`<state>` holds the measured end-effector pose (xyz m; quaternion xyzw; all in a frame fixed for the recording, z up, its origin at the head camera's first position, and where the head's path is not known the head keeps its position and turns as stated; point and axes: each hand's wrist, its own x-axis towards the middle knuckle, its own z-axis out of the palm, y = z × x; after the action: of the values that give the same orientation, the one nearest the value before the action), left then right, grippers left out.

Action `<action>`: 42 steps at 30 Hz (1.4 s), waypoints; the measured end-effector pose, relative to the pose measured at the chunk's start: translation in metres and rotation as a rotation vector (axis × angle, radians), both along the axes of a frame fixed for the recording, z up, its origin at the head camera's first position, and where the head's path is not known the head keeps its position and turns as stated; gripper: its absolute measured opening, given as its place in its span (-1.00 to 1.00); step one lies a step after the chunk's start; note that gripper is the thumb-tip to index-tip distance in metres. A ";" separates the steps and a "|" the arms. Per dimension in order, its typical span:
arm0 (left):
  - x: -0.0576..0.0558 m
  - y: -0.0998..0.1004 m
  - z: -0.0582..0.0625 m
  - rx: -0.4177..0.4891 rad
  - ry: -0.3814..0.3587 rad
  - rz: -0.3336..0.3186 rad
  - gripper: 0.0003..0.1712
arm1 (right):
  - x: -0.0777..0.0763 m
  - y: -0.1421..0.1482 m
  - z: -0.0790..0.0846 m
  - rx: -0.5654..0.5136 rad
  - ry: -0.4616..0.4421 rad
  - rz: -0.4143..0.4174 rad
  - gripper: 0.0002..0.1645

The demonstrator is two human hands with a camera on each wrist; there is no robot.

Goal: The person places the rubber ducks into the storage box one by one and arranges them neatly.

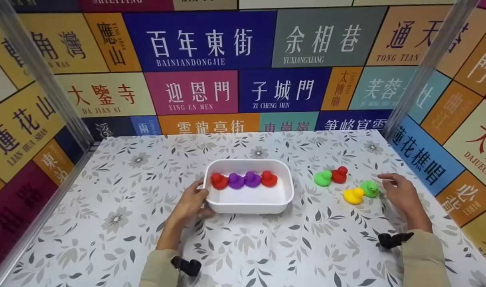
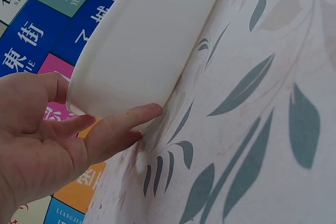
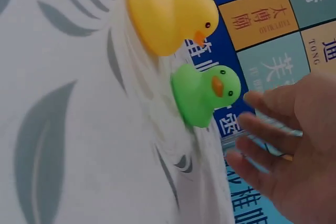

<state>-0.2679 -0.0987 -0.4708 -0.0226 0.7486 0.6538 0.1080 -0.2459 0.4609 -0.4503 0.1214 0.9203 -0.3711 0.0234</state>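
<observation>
My left hand holds the left end of a white rectangular tub, its thumb by the rim and other fingers low against the outer wall in the left wrist view. Inside the tub, two purple rubber ducks sit in a row between a red duck and another red duck. Over on the right, my right hand hovers with loosely bent fingers, just apart from a green duck. Beside that duck stands a yellow duck; nothing is in this hand.
Behind the yellow duck, another green duck touches a dark red duck. A leaf-patterned cloth covers the table. Panels with lettering rise at the back and sides, with clear posts at the corners.
</observation>
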 end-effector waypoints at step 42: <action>-0.001 -0.004 0.001 0.014 -0.037 -0.024 -0.34 | -0.001 -0.017 0.019 0.013 0.043 -0.057 0.09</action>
<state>-0.2684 -0.1027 -0.4700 -0.0249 0.7421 0.6570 0.1300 -0.2466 0.4441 -0.4311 0.1395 0.9192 -0.3682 -0.0079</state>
